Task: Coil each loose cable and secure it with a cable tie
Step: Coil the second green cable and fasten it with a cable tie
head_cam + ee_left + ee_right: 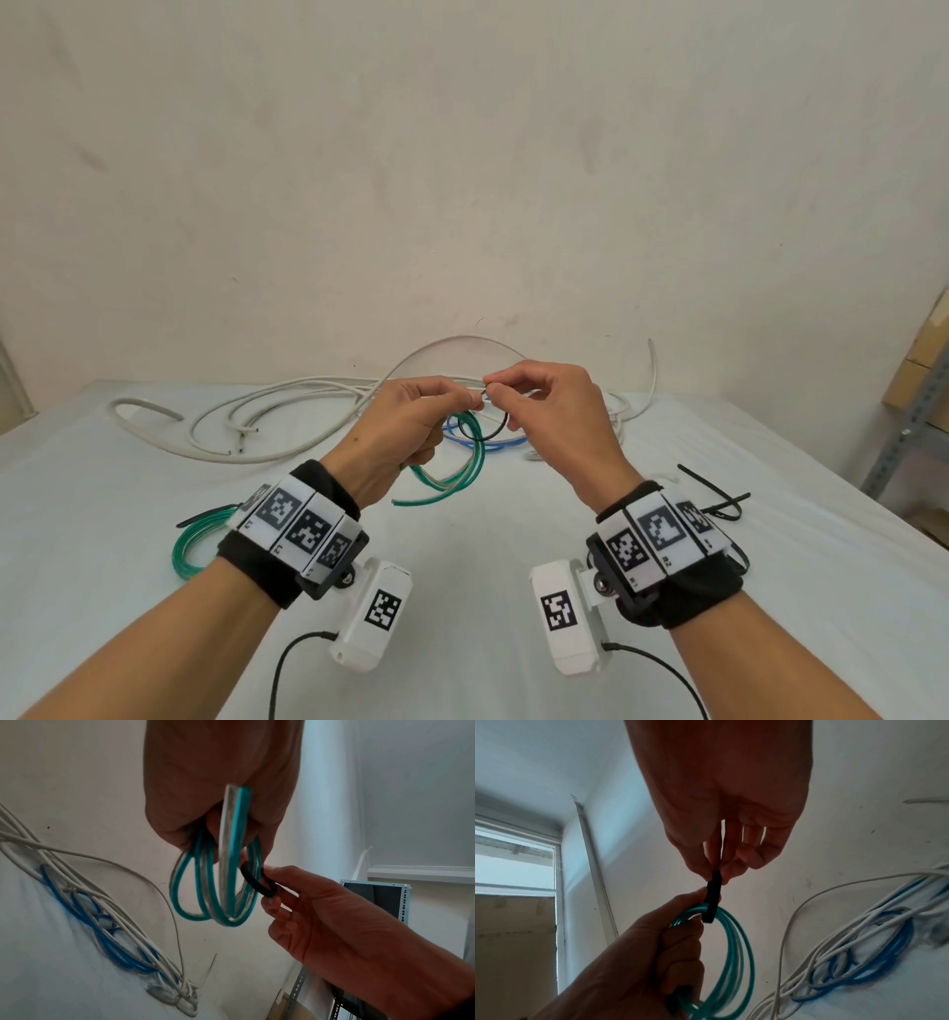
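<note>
My left hand (411, 421) grips a coil of green and clear flat cable (462, 467) (221, 882) (734, 953), held up above the table. A black cable tie (485, 429) (257, 880) (712, 900) is looped around the top of the coil. My right hand (544, 411) pinches the tie's end between thumb and fingertips, close against the left hand's fingertips. A second green coil (192, 547) lies on the table by my left wrist.
A tangle of white cables (267, 416) and a blue cable (493, 444) lies at the back of the white table (462, 555). Spare black ties (719, 501) lie by my right wrist. A metal shelf frame (909, 431) stands at the right.
</note>
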